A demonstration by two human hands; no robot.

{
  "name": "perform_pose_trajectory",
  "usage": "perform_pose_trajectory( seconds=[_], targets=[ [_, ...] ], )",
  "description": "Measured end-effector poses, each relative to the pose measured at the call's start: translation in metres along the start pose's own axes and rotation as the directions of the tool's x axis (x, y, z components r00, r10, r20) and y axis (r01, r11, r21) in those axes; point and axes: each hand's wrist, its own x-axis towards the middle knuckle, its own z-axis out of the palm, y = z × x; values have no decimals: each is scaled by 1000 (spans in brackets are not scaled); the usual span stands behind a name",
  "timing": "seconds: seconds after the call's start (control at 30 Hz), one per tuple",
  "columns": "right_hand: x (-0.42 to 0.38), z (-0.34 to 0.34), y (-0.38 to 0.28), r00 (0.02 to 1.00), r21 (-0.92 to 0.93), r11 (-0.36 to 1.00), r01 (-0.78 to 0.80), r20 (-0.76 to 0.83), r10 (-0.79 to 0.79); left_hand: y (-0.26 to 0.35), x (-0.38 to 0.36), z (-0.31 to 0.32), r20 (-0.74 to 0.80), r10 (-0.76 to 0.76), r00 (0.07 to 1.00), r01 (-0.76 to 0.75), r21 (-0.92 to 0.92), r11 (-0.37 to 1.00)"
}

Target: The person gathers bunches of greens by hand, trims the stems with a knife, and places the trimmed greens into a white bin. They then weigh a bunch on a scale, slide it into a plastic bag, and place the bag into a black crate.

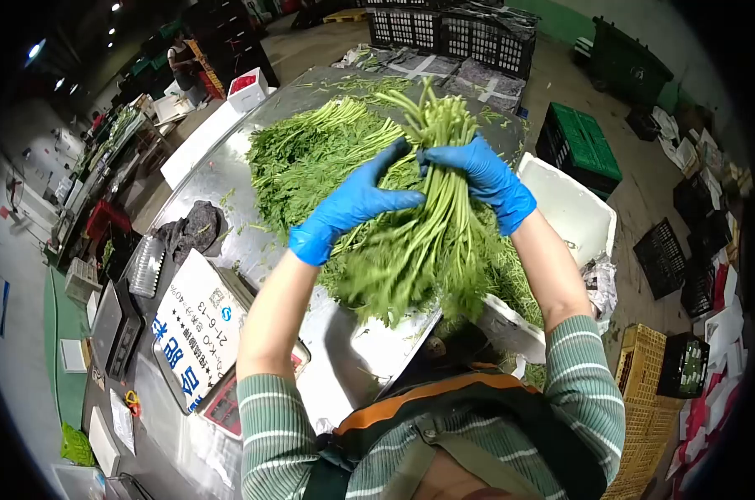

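My right hand (481, 173), in a blue glove, is wrapped round a bunch of long-stemmed leafy greens (450, 212). The stem ends point away from me and the feathery leaves hang toward my body. At the bunch's left side is my left hand (362, 198), also gloved in blue, thumb and fingers spread apart, the thumb tip right at the stems. Behind and below both hands lies a large heap of the same greens (298, 162) on a metal table (237, 158).
On the left of the table are a dark cloth (195, 229), a scale with a printed white sack panel (198, 321) and orange-handled scissors (132, 402). A white foam box (573, 208) stands at right, near a green crate (579, 150). Black crates (452, 37) stand beyond the table.
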Motion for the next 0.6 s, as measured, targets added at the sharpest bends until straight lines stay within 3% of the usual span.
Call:
perform_pose_trajectory(
  seconds=[0.03, 0.07, 0.1, 0.17, 0.23, 0.3, 0.33, 0.37, 0.4, 0.47, 0.53, 0.57, 0.6],
  targets=[
    [-2, 15, 7, 996, 77, 993, 91, -10, -90, -3, 3, 14, 45, -66, 997, 69, -51, 996],
    [-7, 29, 9, 994, 159, 983, 91, -78, -79, -5, -1, 31, 182, -147, 972, 199, -314, 928],
    [-8, 30, 15, 984, 124, 987, 102, -159, -82, -18, -7, 50, 60, -119, 991, 133, -479, 868],
    [-6, 23, 38, 930, 69, 981, 182, -337, -149, -31, -17, 65, 145, -68, 987, 137, -546, 827],
    [-11, 21, 59, 907, 26, 989, 144, -404, -121, -47, -23, 81, 108, -135, 985, 171, -513, 841],
    [-15, 23, 74, 913, 32, 994, 101, -400, -80, -54, -20, 92, 106, -303, 947, 312, -524, 792],
    [-15, 20, 79, 917, 18, 998, 66, -396, -53, -57, -20, 98, 123, -298, 947, 317, -524, 790],
    [-14, 14, 81, 935, 38, 999, -10, -353, 23, -59, -20, 100, 43, -343, 938, 313, -529, 789],
    [-15, 8, 78, 977, 71, 997, -27, -210, 41, -61, -19, 100, -40, -388, 921, 309, -531, 789],
    [-19, -19, 61, 988, 92, 988, -122, 107, 112, -63, -17, 89, -59, -451, 891, 390, -411, 824],
    [-10, -83, 80, 986, 178, 970, -164, 31, 161, -48, -13, 79, -189, -594, 782, 510, -353, 784],
    [-2, -108, 94, 969, -72, 994, -88, -239, 68, -50, -9, 76, -193, -554, 810, 459, -381, 803],
    [9, -140, 122, 910, -471, 834, -287, -407, 83, -51, -4, 76, -196, -510, 837, 404, -408, 819]
  ],
)
